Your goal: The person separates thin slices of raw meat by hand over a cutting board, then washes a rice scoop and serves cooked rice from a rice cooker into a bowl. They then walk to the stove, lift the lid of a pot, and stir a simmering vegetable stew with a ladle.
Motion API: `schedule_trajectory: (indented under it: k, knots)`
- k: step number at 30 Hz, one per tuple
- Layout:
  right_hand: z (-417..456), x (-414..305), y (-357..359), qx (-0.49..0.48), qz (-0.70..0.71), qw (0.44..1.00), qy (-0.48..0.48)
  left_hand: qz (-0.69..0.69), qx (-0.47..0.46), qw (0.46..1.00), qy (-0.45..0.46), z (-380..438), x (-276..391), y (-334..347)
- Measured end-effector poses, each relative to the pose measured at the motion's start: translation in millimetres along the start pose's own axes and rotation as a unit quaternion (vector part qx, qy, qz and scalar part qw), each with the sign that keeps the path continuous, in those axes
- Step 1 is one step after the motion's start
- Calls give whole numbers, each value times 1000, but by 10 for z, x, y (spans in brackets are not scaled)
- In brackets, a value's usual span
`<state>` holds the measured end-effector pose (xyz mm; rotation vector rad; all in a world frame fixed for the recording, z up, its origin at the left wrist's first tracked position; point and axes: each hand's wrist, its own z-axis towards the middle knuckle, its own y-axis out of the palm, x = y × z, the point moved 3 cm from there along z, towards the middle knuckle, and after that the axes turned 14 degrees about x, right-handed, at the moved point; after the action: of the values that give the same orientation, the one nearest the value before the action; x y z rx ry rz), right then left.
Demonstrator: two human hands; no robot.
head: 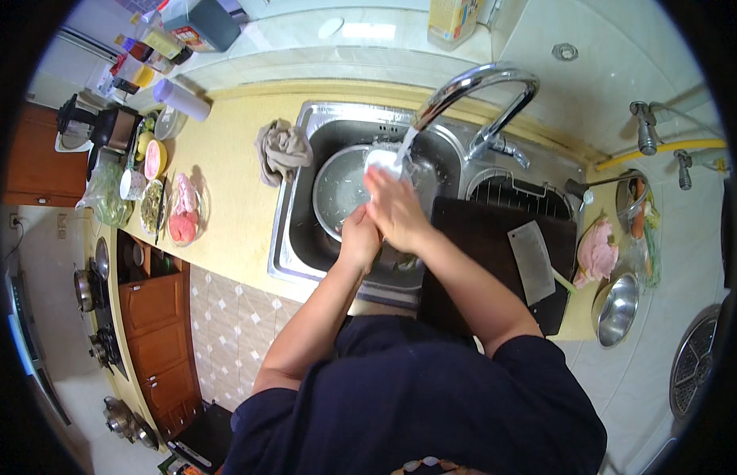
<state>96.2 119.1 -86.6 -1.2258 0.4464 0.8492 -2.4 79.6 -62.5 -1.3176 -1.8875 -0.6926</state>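
Note:
Both my hands are over the steel sink [296,237]. My right hand [398,208] is blurred and reaches to a small white dish or bowl [383,159] under the running water. Close against it, near the wrist side, is my left hand [360,237], with its fingers curled; whether either hand grips anything is hidden. Water pours from the chrome faucet [451,89] onto the white piece. Beneath the hands a large metal basin [338,178] stands in the sink and holds water. Some green scraps [406,262] lie at the sink's bottom.
A dark cutting board [475,255] with a cleaver [533,261] overlaps the sink's right side. A crumpled cloth [282,151] lies at its left rim. Plated meat [183,225] and a purple bottle [181,100] stand further left. At the right are pink meat [597,252] and a steel bowl [616,312].

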Motion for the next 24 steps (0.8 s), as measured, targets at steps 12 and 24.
schedule_trajectory:
  k: [12,24]
  knots:
    - [236,720,-524,196,38,973,115,65,-7,996,-63,112,-207,-367]
    - [180,111,-177,0,-49,998,-40,241,-18,938,247,-8,-109,-134]
